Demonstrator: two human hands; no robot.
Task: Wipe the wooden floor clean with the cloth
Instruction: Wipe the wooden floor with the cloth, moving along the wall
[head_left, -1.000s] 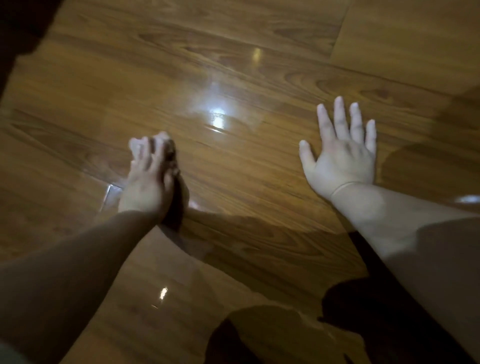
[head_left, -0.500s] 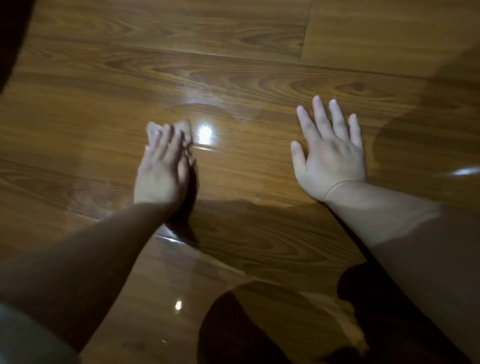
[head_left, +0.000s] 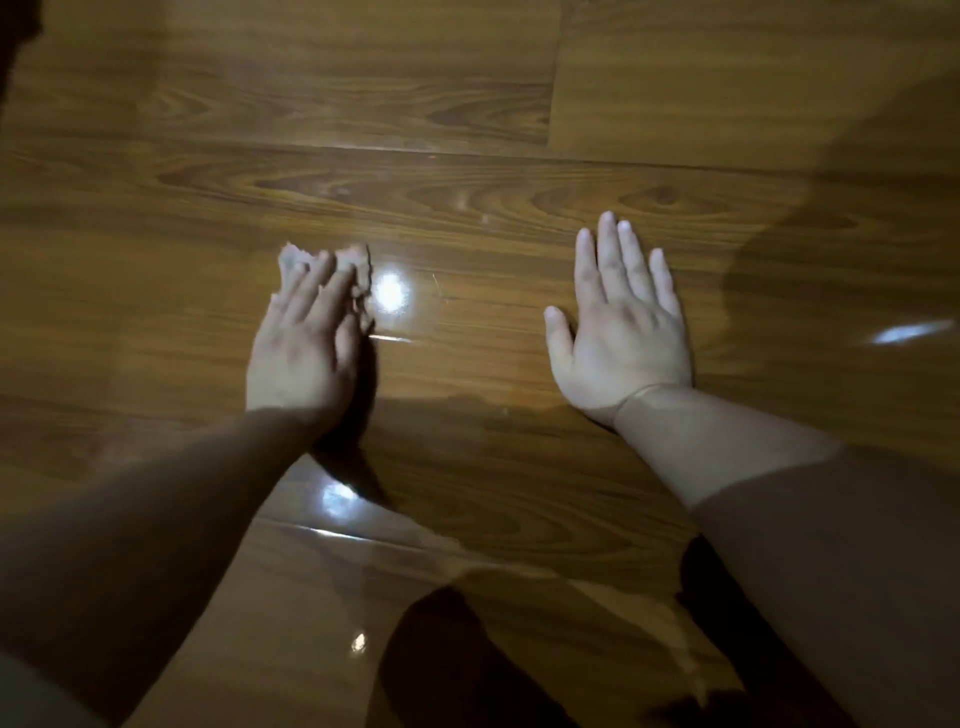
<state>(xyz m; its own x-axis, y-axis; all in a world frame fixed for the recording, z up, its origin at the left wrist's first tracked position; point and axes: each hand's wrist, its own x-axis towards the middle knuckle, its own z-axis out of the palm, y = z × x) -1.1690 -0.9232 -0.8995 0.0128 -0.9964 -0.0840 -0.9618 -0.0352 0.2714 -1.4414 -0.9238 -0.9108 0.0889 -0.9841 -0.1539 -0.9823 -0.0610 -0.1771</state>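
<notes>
Brown and glossy, the wooden floor (head_left: 467, 182) nearest me shows 2 small glints between my forearms. I judge that strip may already be wiped, though shine alone proves little. Further out, my left hand (head_left: 304, 353) lies with straight fingers, pressing the pale cloth (head_left: 291, 257) onto the boards; only its crumpled edge shows past the fingertips. My right hand (head_left: 621, 332), well apart, is spread flat and empty on the floor as a prop. Beyond both hands the far planks carry faint pale specks, so I reckon the wipe is midway, with that stretch left.
</notes>
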